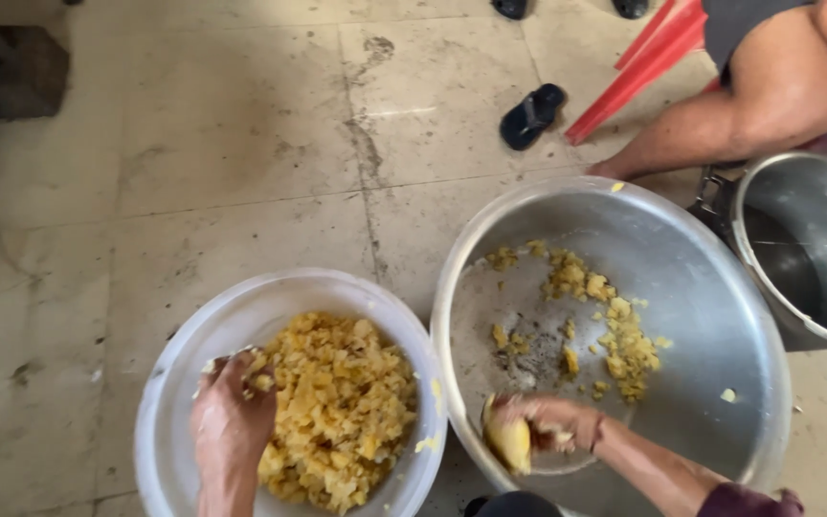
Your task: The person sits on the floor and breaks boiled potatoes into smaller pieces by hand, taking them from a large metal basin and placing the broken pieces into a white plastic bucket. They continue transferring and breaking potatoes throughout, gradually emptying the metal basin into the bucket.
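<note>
**Two hands in two basins of yellow mash**

Floor (193,144): stained beige tiles, fills the upper left and centre of the frame.

Steel basin (710,316): lower right, largest vessel, mostly bare inside, scattered mash bits (614,335) across its middle. Touching or just beside the white basin at their rims, can't tell which.

White basin (174,383): lower left-centre, holds a heap of yellow mash (346,412) filling its right half.

Steel pot (815,249): right edge, partly cut off, just beside the steel basin.

Another person's bare leg (768,105): upper right, foot down at the steel basin's far rim. Red stool leg (643,57) behind it.

Right hand (543,426): bottom centre-right, inside the steel basin near its front wall, fingers clenched around a yellow lump (509,442).

Left hand (232,421): bottom left, in the white basin at the heap's left edge, fingers curled down into the mash, grasping some; bits stuck on the knuckles.

Dark sandal (531,115): upper centre, lying on the floor, well apart from the basins.
</note>
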